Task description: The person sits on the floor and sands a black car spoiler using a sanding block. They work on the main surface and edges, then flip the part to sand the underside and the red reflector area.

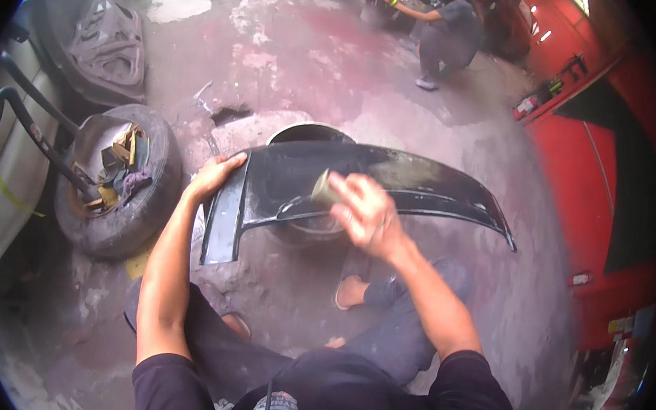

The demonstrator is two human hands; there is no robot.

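A black curved car body panel (284, 172) lies in front of me, with a pale, dusty patch on its far right part. At its left end, my left hand (219, 173) grips the edge, thumb on top. Over the middle of the panel, my right hand (371, 218) holds a small tan sanding piece (322, 186) against the surface; motion blurs it, so I cannot tell whether it is folded sandpaper or a pad. Beneath the panel stands a round container (309, 131), mostly hidden by it.
At left, a tyre (73, 212) lies on the floor with paper scraps and a purple cloth inside. A bare door-like panel (110, 41) leans behind it. Red car parts (578, 159) stand at right. Another person (451, 36) crouches at the far right.
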